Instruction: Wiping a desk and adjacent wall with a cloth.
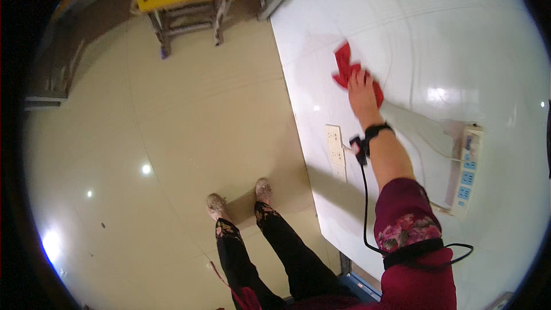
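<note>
Warm dim light, floor glare, fisheye-bent edges.

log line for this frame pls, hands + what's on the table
right hand: flat on crumpled red cloth | left hand: not in view | surface: glossy white table | nearby: white power strip, white wall-socket plate

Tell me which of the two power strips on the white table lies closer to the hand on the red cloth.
The smaller cream power strip near the table's left edge, beside the wrist of the right hand. The longer strip with blue sockets lies farther right.
</note>
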Available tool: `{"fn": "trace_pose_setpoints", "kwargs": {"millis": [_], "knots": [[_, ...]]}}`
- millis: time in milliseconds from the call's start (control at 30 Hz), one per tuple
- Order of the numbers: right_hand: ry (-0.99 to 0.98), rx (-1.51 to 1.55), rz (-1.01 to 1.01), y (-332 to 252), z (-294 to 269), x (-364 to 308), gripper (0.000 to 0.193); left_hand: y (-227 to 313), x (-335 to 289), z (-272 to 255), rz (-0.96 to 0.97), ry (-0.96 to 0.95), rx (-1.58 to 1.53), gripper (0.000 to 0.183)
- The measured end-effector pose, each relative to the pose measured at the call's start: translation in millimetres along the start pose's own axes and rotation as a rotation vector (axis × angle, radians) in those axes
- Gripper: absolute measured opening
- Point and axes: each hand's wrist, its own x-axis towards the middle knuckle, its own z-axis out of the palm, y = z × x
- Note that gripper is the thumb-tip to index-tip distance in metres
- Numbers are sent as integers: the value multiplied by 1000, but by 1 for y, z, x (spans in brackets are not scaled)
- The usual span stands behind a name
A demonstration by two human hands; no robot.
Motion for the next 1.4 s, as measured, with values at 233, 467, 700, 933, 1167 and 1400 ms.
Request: {"fn": "trace_pose_setpoints", "kwargs": {"millis": [233, 467, 700, 933, 1167, 1400], "knots": [[-640, 885, 68, -42, -60, -113, 21, 96, -26, -2, 170, -14, -228, 34], [-472, 1437, -143, -54, -174, -102, 30, 197, -50, -24, 283, 167, -152, 32], [-342, 2088, -154, -60, -208, -56, 32, 323, -110, -5, 434, 141, -49, 33], [-369, 2438, -150, -10, -225, 1, 25, 417, -137, 10, 545, 136, 52, 26], [-463, 3243, -17, 63, -286, 35, 29, 429, -113, -58, 461, 17, 50, 43], [324, 1814, 372, 197, -243, 84, 31, 423, -44, -149, 416, 63, 121, 45]]}}
